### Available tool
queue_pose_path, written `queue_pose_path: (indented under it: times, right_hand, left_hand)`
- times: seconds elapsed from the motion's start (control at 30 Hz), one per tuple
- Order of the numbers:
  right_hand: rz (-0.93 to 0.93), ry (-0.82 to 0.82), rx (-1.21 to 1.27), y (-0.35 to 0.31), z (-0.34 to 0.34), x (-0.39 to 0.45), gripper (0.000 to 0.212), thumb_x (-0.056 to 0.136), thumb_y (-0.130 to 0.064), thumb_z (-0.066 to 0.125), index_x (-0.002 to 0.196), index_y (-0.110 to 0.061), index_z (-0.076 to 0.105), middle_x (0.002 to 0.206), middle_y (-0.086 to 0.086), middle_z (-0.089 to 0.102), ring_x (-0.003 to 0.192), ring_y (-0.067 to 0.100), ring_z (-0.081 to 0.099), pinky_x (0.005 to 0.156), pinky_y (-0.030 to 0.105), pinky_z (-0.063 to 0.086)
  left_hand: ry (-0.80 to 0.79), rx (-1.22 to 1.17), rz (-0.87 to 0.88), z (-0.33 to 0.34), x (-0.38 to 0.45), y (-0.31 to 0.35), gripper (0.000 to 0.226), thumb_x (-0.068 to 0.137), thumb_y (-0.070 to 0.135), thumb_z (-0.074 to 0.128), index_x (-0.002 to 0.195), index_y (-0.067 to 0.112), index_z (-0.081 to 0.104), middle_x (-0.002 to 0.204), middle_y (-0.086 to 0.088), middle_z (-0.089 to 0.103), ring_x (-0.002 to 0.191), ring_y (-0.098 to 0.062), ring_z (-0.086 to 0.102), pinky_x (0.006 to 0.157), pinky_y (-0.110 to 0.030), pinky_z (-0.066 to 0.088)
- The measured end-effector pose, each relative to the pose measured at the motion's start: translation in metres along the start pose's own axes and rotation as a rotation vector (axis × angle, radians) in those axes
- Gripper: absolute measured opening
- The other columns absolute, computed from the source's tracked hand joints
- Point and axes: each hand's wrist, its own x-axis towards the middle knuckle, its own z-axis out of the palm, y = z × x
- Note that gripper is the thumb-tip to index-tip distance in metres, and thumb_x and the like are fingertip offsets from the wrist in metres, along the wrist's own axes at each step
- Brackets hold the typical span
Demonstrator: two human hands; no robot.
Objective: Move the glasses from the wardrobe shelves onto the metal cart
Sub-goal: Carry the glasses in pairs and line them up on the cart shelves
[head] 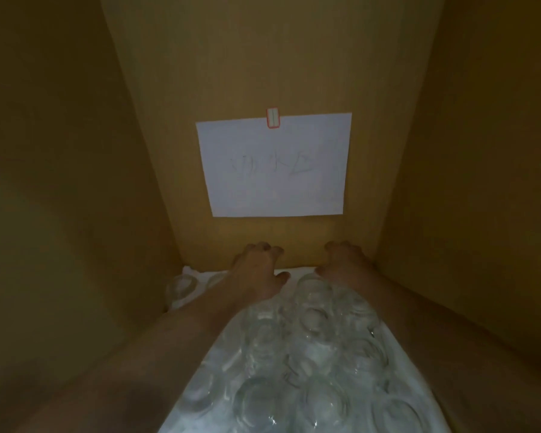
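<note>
Several clear glasses (313, 345) stand close together on a white liner (400, 348) on the wardrobe shelf, filling the lower middle of the view. One more glass (181, 289) stands apart at the back left. My left hand (256, 268) reaches to the back row, its fingers curled down over a glass that it mostly hides. My right hand (345, 260) is beside it near the back right corner, fingers and thumb curled the same way round another hidden glass. The light is dim. The metal cart is not in view.
The compartment is narrow, with brown side walls close on the left (75, 182) and right (481, 182). A white paper sheet (275, 167) with faint writing is taped to the back panel (263, 57) just above my hands.
</note>
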Motion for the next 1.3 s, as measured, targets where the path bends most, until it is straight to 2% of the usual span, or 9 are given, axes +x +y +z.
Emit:
queue_pose_path:
  times: [0.17,0.27,0.43,0.57,0.7,0.87,1.0,1.2,1.3]
  right_hand:
    - [0.101,-0.009,-0.065,0.012,0.012,0.031,0.052,0.088,-0.042,0.064,0.131,-0.018,0.049,0.132,0.013,0.045,0.122,0.035,0.045,0.092,0.040,0.048]
    - [0.116,-0.034,-0.068,0.019,0.021,0.041,0.053,0.083,-0.037,0.069,0.128,-0.018,0.049,0.129,0.012,0.046,0.117,0.035,0.052,0.080,0.033,0.042]
    - [0.118,-0.007,-0.042,0.021,0.021,0.043,0.040,0.081,-0.025,0.074,0.116,-0.014,0.057,0.121,0.010,0.052,0.109,0.030,0.058,0.075,0.028,0.042]
    - [0.114,-0.009,0.019,0.018,0.012,0.039,0.055,0.076,-0.029,0.083,0.121,-0.013,0.056,0.126,0.011,0.053,0.110,0.027,0.058,0.085,0.030,0.053]
    - [0.120,0.064,0.091,0.009,-0.009,0.024,0.067,0.073,-0.031,0.085,0.129,-0.014,0.053,0.133,0.012,0.049,0.116,0.030,0.055,0.093,0.037,0.054]
    - [0.119,0.236,0.253,-0.008,-0.041,-0.007,0.084,0.073,-0.036,0.086,0.145,-0.020,0.046,0.138,0.013,0.047,0.119,0.032,0.055,0.094,0.038,0.053]
    - [0.083,0.374,0.381,-0.029,-0.062,-0.036,0.077,0.070,-0.037,0.090,0.137,-0.021,0.054,0.131,0.010,0.056,0.110,0.029,0.060,0.086,0.035,0.056]
    - [-0.024,0.460,0.710,-0.062,-0.072,-0.068,0.071,0.071,-0.028,0.092,0.133,-0.016,0.060,0.132,0.005,0.059,0.110,0.018,0.057,0.090,0.026,0.048]
    - [-0.028,0.444,0.864,-0.080,-0.070,-0.079,0.072,0.070,-0.030,0.093,0.132,-0.015,0.061,0.134,0.004,0.059,0.116,0.020,0.059,0.099,0.037,0.053]
  left_hand:
    - [-0.022,-0.003,0.026,0.015,0.027,-0.006,0.064,0.096,0.052,0.059,0.151,0.023,0.044,0.149,-0.009,0.048,0.136,-0.029,0.044,0.109,-0.043,0.043]
    - [-0.046,-0.014,0.024,0.022,0.037,-0.010,0.063,0.096,0.052,0.058,0.151,0.024,0.044,0.148,-0.007,0.048,0.135,-0.029,0.043,0.110,-0.042,0.041]
    - [-0.051,-0.044,0.023,0.026,0.041,-0.010,0.063,0.096,0.050,0.058,0.152,0.023,0.043,0.150,-0.008,0.046,0.138,-0.029,0.040,0.111,-0.042,0.040]
    - [-0.040,-0.061,0.045,0.018,0.038,-0.008,0.063,0.096,0.050,0.058,0.151,0.023,0.044,0.150,-0.009,0.047,0.137,-0.029,0.041,0.109,-0.042,0.043]
    - [-0.015,-0.058,0.067,-0.005,0.029,-0.008,0.063,0.096,0.049,0.058,0.151,0.023,0.044,0.150,-0.008,0.046,0.137,-0.029,0.041,0.108,-0.043,0.044]
    - [0.037,-0.056,0.104,-0.044,0.007,-0.006,0.063,0.096,0.047,0.059,0.151,0.019,0.044,0.150,-0.011,0.045,0.138,-0.030,0.040,0.109,-0.046,0.043]
    - [0.097,-0.031,0.131,-0.074,-0.013,-0.012,0.062,0.097,0.046,0.057,0.151,0.019,0.044,0.149,-0.010,0.045,0.136,-0.029,0.042,0.107,-0.045,0.044]
    - [0.143,0.031,0.055,-0.102,-0.045,-0.035,0.060,0.098,0.048,0.056,0.151,0.024,0.043,0.152,-0.007,0.043,0.139,-0.030,0.039,0.107,-0.046,0.043]
    - [0.137,0.020,-0.022,-0.106,-0.056,-0.054,0.060,0.097,0.049,0.057,0.150,0.025,0.044,0.152,-0.007,0.042,0.140,-0.030,0.038,0.107,-0.047,0.044]
